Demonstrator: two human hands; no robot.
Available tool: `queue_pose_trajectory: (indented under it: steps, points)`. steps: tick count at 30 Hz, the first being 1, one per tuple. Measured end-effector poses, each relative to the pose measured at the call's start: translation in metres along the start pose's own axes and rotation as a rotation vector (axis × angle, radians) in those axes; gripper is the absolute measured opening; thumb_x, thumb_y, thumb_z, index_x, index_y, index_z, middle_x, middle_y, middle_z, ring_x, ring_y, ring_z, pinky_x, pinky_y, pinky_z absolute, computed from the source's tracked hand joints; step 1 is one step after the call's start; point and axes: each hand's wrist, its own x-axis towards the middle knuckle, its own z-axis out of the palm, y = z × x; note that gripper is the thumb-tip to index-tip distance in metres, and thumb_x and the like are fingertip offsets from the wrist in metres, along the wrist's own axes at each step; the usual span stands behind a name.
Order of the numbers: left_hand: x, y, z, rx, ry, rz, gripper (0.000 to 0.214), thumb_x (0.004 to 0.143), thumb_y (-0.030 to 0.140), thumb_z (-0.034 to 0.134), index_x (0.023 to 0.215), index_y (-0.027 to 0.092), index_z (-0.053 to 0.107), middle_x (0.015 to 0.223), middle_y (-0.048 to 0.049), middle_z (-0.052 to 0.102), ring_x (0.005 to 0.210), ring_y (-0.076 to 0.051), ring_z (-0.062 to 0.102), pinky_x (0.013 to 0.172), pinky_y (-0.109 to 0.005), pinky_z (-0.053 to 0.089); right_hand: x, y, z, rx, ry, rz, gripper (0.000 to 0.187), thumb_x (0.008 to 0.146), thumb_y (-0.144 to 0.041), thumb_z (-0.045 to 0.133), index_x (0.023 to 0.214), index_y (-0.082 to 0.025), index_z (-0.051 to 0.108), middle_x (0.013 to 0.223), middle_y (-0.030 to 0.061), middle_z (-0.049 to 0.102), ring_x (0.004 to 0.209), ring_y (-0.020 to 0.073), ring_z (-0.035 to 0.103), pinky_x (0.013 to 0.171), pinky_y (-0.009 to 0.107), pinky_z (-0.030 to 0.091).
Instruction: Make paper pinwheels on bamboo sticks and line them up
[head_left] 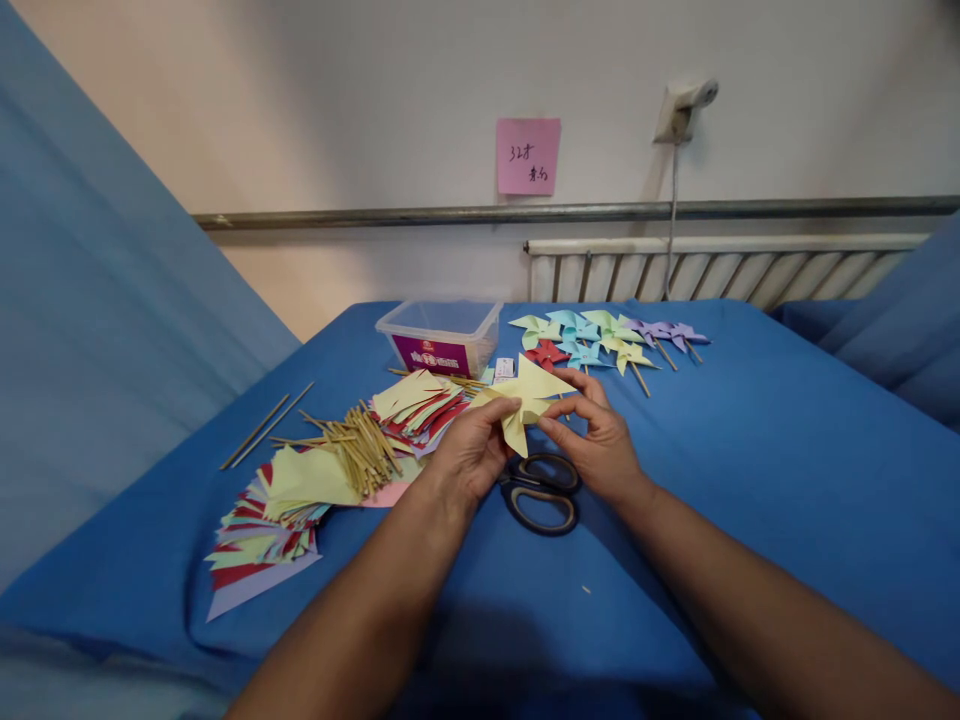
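Observation:
A yellow paper pinwheel (pixel 534 382) is held up between both hands over the middle of the table. My left hand (pixel 474 448) grips it from the left, with the thumb pressed on its centre. Fingers of my right hand (pixel 600 440) pinch a blade at its right edge. Just below the hands lies a pair of scissors (pixel 541 508) with dark handles; its blades are hidden by my left hand. To the left, a bundle of thin wooden sticks (pixel 366 452) rests on stacks of coloured paper (pixel 311 478).
Finished-looking pinwheels (pixel 576 328) in several colours lie at the back right. A clear plastic box (pixel 442 335) with a purple label stands at the back. Two loose sticks (pixel 262 428) lie on the left of the blue-covered table (pixel 750 480). A radiator (pixel 720 270) is behind.

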Motion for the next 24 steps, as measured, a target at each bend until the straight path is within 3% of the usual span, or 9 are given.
queue_pose_trajectory:
  steps: [6, 10, 18, 24]
  points:
    - [0.003, -0.011, -0.004, 0.132, -0.032, 0.086, 0.017, 0.063, 0.01, 0.076, 0.08, 0.01, 0.071, 0.074, -0.0059, 0.072, 0.062, -0.013, 0.062, 0.061, -0.023, 0.051, 0.0, -0.006, 0.001, 0.025, 0.013, 0.027, 0.011, 0.081, -0.033, 0.071, 0.076, -0.023, 0.068, 0.125, 0.0084, 0.058, 0.123, 0.0244, 0.055, 0.106, 0.042, 0.041]
    - [0.005, -0.014, -0.004, 0.142, -0.035, 0.086, 0.023, 0.06, 0.01, 0.077, 0.082, 0.009, 0.072, 0.075, -0.0058, 0.071, 0.063, -0.014, 0.062, 0.06, -0.023, 0.049, -0.002, -0.008, 0.005, 0.036, 0.036, 0.041, 0.013, 0.08, -0.033, 0.072, 0.073, -0.022, 0.068, 0.123, 0.0092, 0.06, 0.119, 0.0245, 0.057, 0.102, 0.04, 0.043]
    - [0.001, -0.012, -0.002, 0.188, -0.033, 0.069, 0.02, 0.062, 0.015, 0.078, 0.081, 0.011, 0.074, 0.074, -0.0051, 0.071, 0.062, -0.014, 0.061, 0.059, -0.024, 0.048, 0.001, 0.0, 0.003, 0.097, 0.053, 0.201, 0.021, 0.075, -0.035, 0.072, 0.063, -0.021, 0.062, 0.112, 0.0096, 0.065, 0.112, 0.0263, 0.061, 0.102, 0.043, 0.042]
    - [0.003, -0.013, -0.003, 0.202, -0.043, 0.073, 0.02, 0.061, 0.014, 0.08, 0.079, 0.012, 0.072, 0.074, -0.0052, 0.071, 0.062, -0.014, 0.061, 0.06, -0.025, 0.048, 0.002, 0.001, 0.003, 0.08, 0.065, 0.207, 0.02, 0.074, -0.033, 0.071, 0.061, -0.022, 0.061, 0.108, 0.0088, 0.066, 0.111, 0.0259, 0.061, 0.101, 0.042, 0.041]
